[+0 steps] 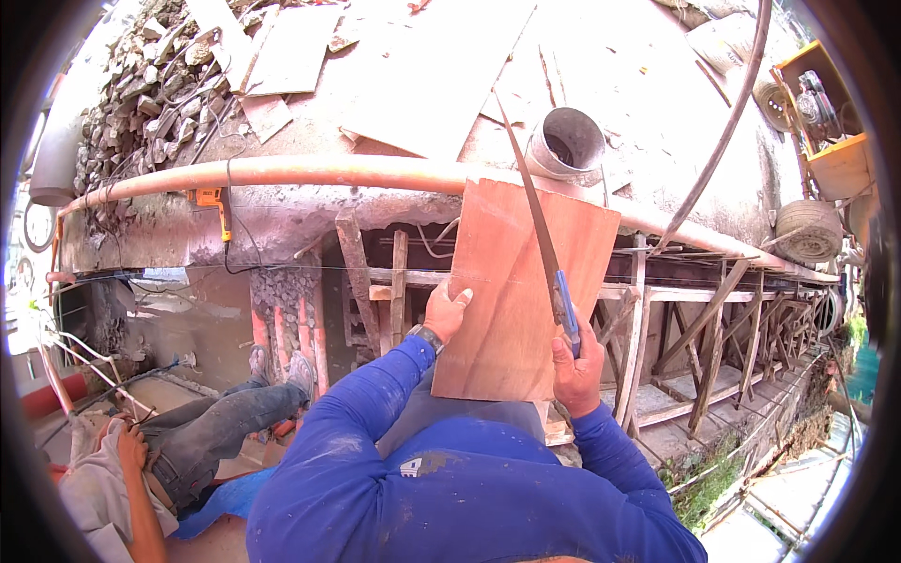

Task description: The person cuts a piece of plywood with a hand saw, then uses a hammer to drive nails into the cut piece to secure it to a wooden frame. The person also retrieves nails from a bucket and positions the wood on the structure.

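Observation:
A reddish-brown plywood board [502,310] stands tilted in front of me, its upper edge near the long orange pipe. My left hand [445,312] grips the board's left edge, with the thumb on its face. In my right hand [577,371] is a handsaw [533,202] with a blue handle. Its long blade points up and away, crossing in front of the board. The right-hand fingers are wrapped round the handle beside the board's right edge. Whether the saw's teeth touch the wood I cannot tell.
A long orange pipe [357,171] runs across, with a grey bucket [566,143] behind it. A yellow power drill [215,204] hangs at the left, below rubble [155,103]. Timber props [718,328] line the right. A co-worker [122,479] is at the lower left.

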`<state>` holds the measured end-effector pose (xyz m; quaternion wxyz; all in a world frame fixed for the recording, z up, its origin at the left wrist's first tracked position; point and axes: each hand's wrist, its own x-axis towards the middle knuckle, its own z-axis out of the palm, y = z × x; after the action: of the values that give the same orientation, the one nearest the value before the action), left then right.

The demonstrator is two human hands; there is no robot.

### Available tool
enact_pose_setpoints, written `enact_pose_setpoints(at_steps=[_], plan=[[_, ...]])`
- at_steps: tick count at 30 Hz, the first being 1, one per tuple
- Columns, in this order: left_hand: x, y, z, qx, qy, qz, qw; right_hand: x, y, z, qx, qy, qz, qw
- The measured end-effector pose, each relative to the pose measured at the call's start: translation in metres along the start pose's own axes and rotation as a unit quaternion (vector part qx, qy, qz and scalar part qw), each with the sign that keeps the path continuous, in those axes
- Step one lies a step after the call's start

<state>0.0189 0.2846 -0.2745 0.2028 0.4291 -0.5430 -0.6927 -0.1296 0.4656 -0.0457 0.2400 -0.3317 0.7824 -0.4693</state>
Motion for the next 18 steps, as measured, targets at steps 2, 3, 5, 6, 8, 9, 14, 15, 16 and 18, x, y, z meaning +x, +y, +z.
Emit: enact_pose_setpoints(at_steps=[2, 3, 5, 6, 8, 9, 14, 15, 16, 18], plan=[[0.014, -0.015, 0.000, 0.011, -0.018, -0.022, 1.000, 0.006, 0.012, 0.009, 0.009, 0.018, -0.051, 0.998], [0.019, -0.018, 0.004, 0.005, -0.021, -0.027, 0.999, 0.008, 0.016, 0.011, 0.004, 0.014, -0.052, 0.999], [0.027, -0.024, 0.011, -0.008, -0.024, -0.039, 0.999, 0.012, 0.025, 0.010, -0.007, 0.003, -0.054, 0.999], [0.025, -0.018, 0.014, -0.042, -0.024, -0.037, 0.998, 0.014, 0.025, 0.007, -0.004, -0.014, -0.028, 0.999], [0.020, -0.008, 0.021, 0.005, -0.032, -0.021, 0.999, 0.014, 0.027, -0.002, -0.015, -0.014, -0.031, 0.999], [0.018, 0.003, 0.017, 0.035, -0.030, -0.008, 0.999, 0.018, 0.025, -0.004, -0.013, -0.014, -0.047, 0.999], [0.001, 0.052, -0.005, -0.065, -0.027, 0.053, 0.996, 0.023, 0.013, -0.028, 0.008, -0.007, -0.123, 0.992], [-0.001, 0.071, -0.018, -0.058, -0.019, 0.050, 0.997, 0.024, 0.008, -0.032, 0.023, -0.004, -0.136, 0.990], [-0.001, 0.076, -0.033, -0.074, 0.011, 0.058, 0.996, 0.030, 0.006, -0.035, 0.032, -0.003, -0.160, 0.987], [-0.005, 0.078, -0.073, -0.101, 0.067, 0.063, 0.991, 0.039, -0.003, -0.037, 0.064, -0.027, -0.164, 0.984]])
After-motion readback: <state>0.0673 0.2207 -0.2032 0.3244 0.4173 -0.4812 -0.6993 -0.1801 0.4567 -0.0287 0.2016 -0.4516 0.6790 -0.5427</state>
